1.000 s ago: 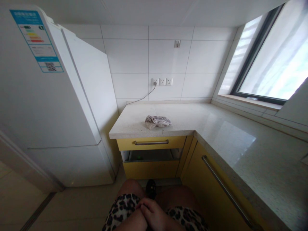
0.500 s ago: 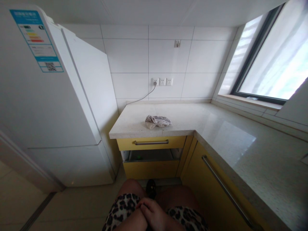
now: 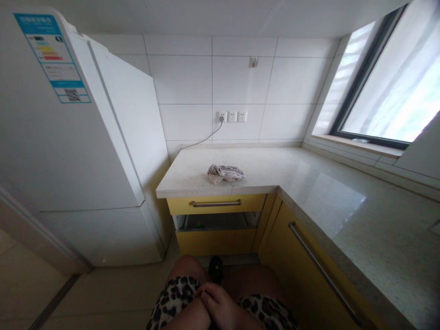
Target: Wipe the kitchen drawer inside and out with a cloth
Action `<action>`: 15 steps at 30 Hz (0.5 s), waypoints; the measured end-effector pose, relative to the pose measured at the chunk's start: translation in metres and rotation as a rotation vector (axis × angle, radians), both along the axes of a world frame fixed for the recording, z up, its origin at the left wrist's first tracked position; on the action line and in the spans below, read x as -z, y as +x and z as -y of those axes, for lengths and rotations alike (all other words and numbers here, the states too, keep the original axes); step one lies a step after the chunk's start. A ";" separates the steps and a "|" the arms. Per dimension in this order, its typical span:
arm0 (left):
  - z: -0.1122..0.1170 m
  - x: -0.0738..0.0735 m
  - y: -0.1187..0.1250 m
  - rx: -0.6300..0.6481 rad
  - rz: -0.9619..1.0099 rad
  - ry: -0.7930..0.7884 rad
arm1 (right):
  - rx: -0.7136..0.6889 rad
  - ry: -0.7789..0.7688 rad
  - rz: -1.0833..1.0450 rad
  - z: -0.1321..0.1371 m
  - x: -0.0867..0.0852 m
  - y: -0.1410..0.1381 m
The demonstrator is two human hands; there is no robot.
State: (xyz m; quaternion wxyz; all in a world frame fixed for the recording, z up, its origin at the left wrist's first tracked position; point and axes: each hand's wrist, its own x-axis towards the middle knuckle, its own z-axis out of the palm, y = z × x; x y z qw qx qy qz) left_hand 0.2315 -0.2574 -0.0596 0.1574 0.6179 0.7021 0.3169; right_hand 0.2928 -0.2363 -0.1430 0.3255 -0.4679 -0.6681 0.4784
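My two hands rest together in my lap, between the leopard-print shorts (image 3: 177, 293). My right hand (image 3: 218, 302) is closed over my left hand (image 3: 202, 308), its fingers wrapped across it near the wrist. The fingers of my left hand are mostly hidden. No object shows in either hand. Ahead, a crumpled greyish cloth (image 3: 226, 173) lies on the pale countertop (image 3: 268, 167), well beyond my hands. Below it is a yellow drawer (image 3: 220, 205) with a metal bar handle. Under that, a lower yellow drawer (image 3: 216, 242) stands partly pulled out, a small green spot inside.
A white fridge (image 3: 85, 156) stands on the left. The counter turns along the right, above a yellow cabinet door with a long handle (image 3: 323, 270). Wall sockets (image 3: 232, 117) hold one plugged cord (image 3: 202, 141). A window (image 3: 388, 87) is at right. Between my knees is a dark shoe (image 3: 216, 269).
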 end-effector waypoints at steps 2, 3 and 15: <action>0.000 0.000 0.000 -0.004 0.000 -0.002 | -0.007 -0.008 -0.011 0.001 -0.003 0.000; 0.000 0.000 0.000 -0.006 0.000 -0.003 | -0.011 -0.011 -0.016 0.001 -0.004 0.000; 0.002 0.001 -0.003 -0.011 0.000 -0.012 | -0.016 -0.004 0.002 0.001 -0.006 0.002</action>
